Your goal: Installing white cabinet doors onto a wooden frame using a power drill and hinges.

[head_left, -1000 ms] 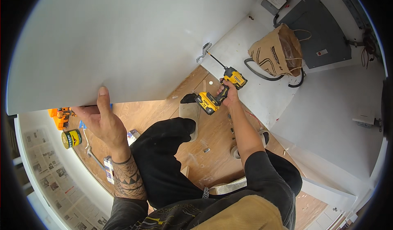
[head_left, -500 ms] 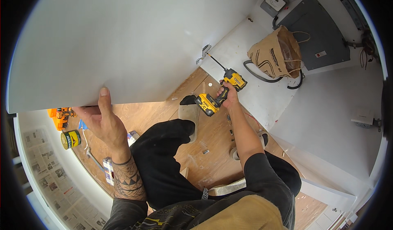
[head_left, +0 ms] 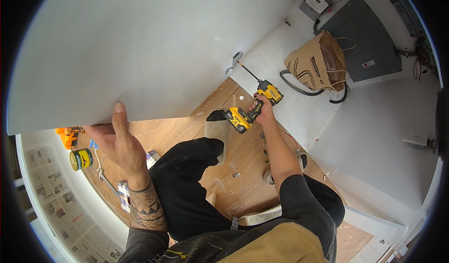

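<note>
With my right hand (head_left: 263, 109) I grip the handle of a yellow and black cordless impact driver (head_left: 270, 92). Its long bit points up and left, the tip at a metal cabinet hinge (head_left: 235, 63). That hinge sits at the inner edge of a large white door panel (head_left: 121, 48), beside the cabinet's white base. My left hand (head_left: 119, 144) holds the panel's near edge, thumb on its face and the other fingers beneath, partly hidden. Whether the bit is seated in a screw is too small to tell.
A brown paper bag (head_left: 308, 64) stands on the white cabinet base, by a grey electrical panel (head_left: 369, 43) and a meter (head_left: 316, 2). On the wooden floor at left are a yellow-green can (head_left: 81, 159) and an orange tool (head_left: 69, 136). Newspaper (head_left: 65, 197) lines a white surface.
Almost nothing differs. The view has shifted very slightly; both hands keep their holds, and the driver's bit stays at the hinge.
</note>
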`<act>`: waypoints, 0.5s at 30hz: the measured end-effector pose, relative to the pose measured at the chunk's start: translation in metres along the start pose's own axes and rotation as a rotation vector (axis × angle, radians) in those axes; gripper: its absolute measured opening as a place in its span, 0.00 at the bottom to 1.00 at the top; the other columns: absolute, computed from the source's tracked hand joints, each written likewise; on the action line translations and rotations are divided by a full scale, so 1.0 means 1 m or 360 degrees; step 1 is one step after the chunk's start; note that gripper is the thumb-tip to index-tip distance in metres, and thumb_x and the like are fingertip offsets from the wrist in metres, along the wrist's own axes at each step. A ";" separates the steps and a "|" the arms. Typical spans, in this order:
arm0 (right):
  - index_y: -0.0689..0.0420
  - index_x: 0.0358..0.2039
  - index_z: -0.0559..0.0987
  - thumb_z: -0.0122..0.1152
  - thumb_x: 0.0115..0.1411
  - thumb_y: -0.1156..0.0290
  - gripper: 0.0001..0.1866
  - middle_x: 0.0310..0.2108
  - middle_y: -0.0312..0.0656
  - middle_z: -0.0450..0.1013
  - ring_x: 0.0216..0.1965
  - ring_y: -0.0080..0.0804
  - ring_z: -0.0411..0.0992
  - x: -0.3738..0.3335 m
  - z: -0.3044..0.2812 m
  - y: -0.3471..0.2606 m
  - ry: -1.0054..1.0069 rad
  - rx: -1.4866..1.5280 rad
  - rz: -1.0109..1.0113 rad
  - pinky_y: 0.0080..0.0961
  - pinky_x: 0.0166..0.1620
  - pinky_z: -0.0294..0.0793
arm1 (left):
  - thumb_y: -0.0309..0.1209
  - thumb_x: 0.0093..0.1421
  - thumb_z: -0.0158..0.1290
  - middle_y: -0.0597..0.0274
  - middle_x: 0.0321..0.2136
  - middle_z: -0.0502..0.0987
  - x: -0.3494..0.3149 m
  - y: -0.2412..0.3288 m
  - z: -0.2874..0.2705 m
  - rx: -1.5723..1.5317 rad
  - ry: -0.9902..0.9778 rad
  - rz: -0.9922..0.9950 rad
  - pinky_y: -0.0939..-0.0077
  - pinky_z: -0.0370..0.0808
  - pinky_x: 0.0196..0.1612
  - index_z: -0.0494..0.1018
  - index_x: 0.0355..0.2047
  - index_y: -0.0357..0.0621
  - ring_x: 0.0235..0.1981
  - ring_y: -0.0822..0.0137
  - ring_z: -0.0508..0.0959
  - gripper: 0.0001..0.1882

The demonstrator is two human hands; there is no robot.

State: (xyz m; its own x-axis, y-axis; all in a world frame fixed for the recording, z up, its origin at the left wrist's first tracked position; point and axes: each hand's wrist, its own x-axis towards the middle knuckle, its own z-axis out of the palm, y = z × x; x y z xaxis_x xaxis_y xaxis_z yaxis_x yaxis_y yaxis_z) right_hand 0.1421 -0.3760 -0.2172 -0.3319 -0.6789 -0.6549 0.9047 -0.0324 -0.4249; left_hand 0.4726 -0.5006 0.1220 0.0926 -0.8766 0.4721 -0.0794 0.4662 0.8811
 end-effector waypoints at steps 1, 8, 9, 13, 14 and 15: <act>0.52 0.40 0.76 0.65 0.60 0.66 0.10 0.18 0.32 0.66 0.20 0.28 0.67 0.001 -0.001 -0.002 0.0019 0.0014 0.0023 0.32 0.29 0.72 | 0.29 0.70 0.56 0.47 0.57 0.71 0.000 0.000 0.000 -0.0006 0.0000 -0.0004 0.63 0.63 0.67 0.61 0.64 0.40 0.61 0.61 0.70 0.25; 0.53 0.40 0.77 0.64 0.60 0.66 0.10 0.18 0.32 0.66 0.20 0.29 0.67 0.002 -0.002 -0.009 -0.0014 -0.0108 0.0061 0.32 0.29 0.72 | 0.28 0.70 0.55 0.47 0.58 0.71 0.000 0.001 0.000 0.0003 0.0008 -0.0012 0.63 0.62 0.68 0.60 0.64 0.40 0.62 0.60 0.70 0.25; 0.54 0.42 0.77 0.64 0.61 0.66 0.11 0.18 0.32 0.66 0.20 0.29 0.67 0.002 -0.002 -0.009 -0.0021 -0.0135 0.0052 0.32 0.29 0.72 | 0.27 0.70 0.56 0.47 0.58 0.71 0.000 0.001 0.000 -0.0016 0.0016 -0.0015 0.63 0.62 0.68 0.61 0.64 0.39 0.62 0.60 0.70 0.25; 0.55 0.45 0.78 0.63 0.61 0.65 0.14 0.18 0.33 0.67 0.20 0.29 0.67 -0.001 0.000 -0.011 -0.0037 -0.0124 0.0042 0.32 0.30 0.72 | 0.27 0.70 0.56 0.48 0.57 0.71 0.001 0.002 -0.004 0.0004 -0.0019 -0.0011 0.63 0.63 0.67 0.61 0.63 0.39 0.60 0.60 0.71 0.25; 0.55 0.45 0.78 0.63 0.61 0.65 0.14 0.18 0.33 0.67 0.20 0.29 0.67 -0.003 0.000 -0.010 -0.0035 -0.0121 0.0033 0.32 0.30 0.72 | 0.27 0.70 0.56 0.48 0.57 0.71 0.002 0.002 -0.004 -0.0004 -0.0024 -0.0010 0.63 0.63 0.67 0.61 0.63 0.39 0.60 0.60 0.71 0.25; 0.55 0.45 0.78 0.64 0.61 0.65 0.13 0.18 0.32 0.66 0.21 0.28 0.67 -0.008 0.000 -0.010 -0.0015 -0.0121 0.0004 0.31 0.30 0.73 | 0.26 0.69 0.56 0.48 0.57 0.71 0.003 0.001 -0.003 0.0015 -0.0019 0.0011 0.63 0.65 0.66 0.60 0.64 0.39 0.60 0.60 0.72 0.26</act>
State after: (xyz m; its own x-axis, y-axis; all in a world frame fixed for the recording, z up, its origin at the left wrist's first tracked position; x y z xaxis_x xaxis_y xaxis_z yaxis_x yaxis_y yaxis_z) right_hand 0.1358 -0.3705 -0.2074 -0.3266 -0.6858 -0.6504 0.8825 0.0251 -0.4696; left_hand 0.4762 -0.5025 0.1244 0.0800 -0.8747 0.4780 -0.0895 0.4713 0.8774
